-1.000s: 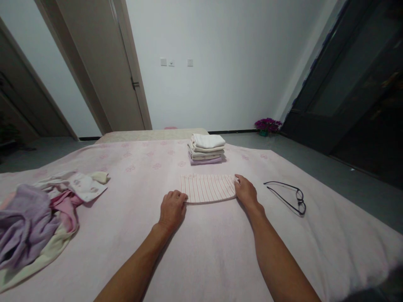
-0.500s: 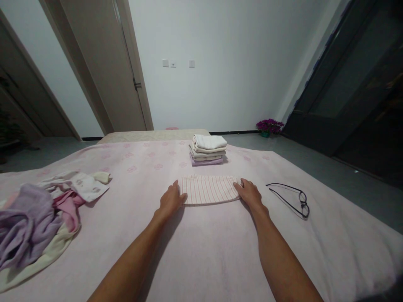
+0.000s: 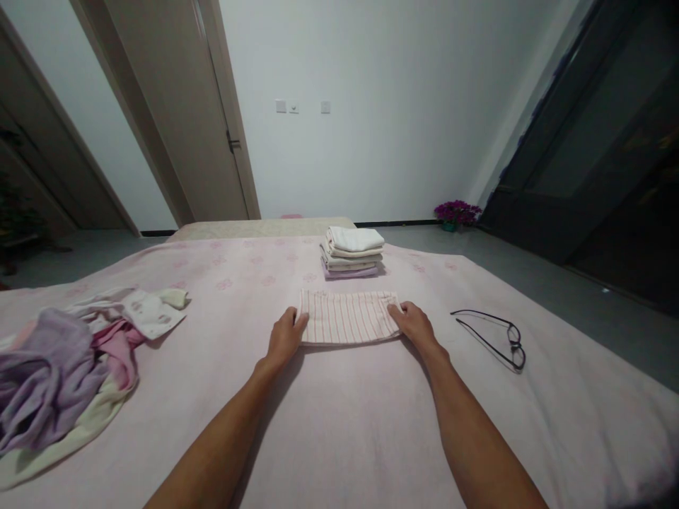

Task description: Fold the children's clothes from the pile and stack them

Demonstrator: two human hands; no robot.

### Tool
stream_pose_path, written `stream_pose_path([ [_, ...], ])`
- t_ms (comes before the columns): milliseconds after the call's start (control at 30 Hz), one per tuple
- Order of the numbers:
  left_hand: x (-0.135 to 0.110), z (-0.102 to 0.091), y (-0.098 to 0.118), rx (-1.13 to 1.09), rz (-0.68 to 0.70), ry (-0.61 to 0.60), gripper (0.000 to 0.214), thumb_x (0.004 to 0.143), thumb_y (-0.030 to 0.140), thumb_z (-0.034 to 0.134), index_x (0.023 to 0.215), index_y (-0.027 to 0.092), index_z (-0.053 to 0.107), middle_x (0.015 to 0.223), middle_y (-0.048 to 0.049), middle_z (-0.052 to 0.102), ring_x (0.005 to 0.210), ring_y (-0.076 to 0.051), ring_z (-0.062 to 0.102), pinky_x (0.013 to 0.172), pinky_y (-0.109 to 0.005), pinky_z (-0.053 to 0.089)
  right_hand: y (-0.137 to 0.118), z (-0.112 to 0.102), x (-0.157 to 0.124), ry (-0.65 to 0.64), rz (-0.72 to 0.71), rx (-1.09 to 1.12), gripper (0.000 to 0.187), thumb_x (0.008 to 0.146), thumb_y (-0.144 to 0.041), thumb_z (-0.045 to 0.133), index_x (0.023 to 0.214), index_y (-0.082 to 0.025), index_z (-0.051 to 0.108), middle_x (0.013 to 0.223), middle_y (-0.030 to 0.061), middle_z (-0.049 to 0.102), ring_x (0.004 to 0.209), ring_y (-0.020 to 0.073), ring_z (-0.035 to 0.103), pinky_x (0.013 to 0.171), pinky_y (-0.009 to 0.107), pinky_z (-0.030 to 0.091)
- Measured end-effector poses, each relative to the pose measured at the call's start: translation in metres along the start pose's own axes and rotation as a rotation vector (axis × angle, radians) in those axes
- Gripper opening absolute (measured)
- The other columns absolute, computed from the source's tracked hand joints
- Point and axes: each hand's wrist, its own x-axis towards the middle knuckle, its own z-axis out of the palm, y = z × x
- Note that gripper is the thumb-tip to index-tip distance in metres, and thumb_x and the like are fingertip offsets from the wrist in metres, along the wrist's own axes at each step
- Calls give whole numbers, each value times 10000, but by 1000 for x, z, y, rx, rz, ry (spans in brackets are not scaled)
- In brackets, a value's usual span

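While reaching forward over a pale pink cover [image 3: 339,424], holds a small folded garment [image 3: 347,318] of white cloth with thin reddish stripes, spread flat and crosswise between the left hand [image 3: 285,335] and the right hand [image 3: 418,326]. With the left hand, pinches the left edge near its lower corner, with the thumb on top and the fingers curled out of sight. With the right hand, pinches the right edge in a similar way, with the thumb laid over the striped top. Cannot tell about contact between the garment's underside and the cover; can make out only a thin shadow along the near side.

Just beyond the garment, across a small gap, finds a neat stack [image 3: 354,242] of folded clothes, white on top, cream and grey-white in the middle, lilac at the bottom. To the right of the right hand, well apart from it, sees a pair of black-framed glasses [image 3: 515,346] with temples open, lying on the cover. Far to the left, sees a loose heap [image 3: 58,360] of clothes in lilac, pink, cream and white.

Past the cover's far edge, looks onto a beige surface [image 3: 259,227] and a white wall [image 3: 403,106], plus a brown door [image 3: 175,106] with a dark handle [image 3: 233,143]. Farther right, spots purple flowers [image 3: 457,211] near the wall.
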Motion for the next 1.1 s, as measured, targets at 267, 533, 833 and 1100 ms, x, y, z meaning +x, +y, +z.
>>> stream_pose_path([
  [267,-16,-41,-70,325,-151,-1,434,1009,538,312,982,223,609,934,-96,726,887,-276,686,700,-323,427,-53,23,-36,-134,-189,-181,412,966,-553,447,940,-213,678,893,83,737,823,214,660,686,280,379],
  [533,-25,-28,-43,365,310,199,345,995,291,439,1265,206,634,1335,-121,638,1243,-262,567,1074,-406,410,-62,16,-50,153,-373,-256,354,1023,-349,369,1132,-198,670,1139,135,707,1069,276,608,926,379,401],
  [833,-1,8,-39,363,510,6,542,1009,470,440,1507,258,463,1601,-133,396,1498,-321,319,1198,-537,256,-95,60,-87,-124,-884,-243,616,1022,-431,402,1541,-101,387,1615,129,360,1516,269,259,1248,452,122],
  [1100,11,-6,-62,436,303,-23,600,1003,518,413,1555,288,372,1642,-122,322,1534,-322,228,1200,-542,199,-78,59,-64,-105,-733,-341,651,1020,-492,370,1554,-119,380,1630,145,303,1529,278,237,1250,502,78],
])
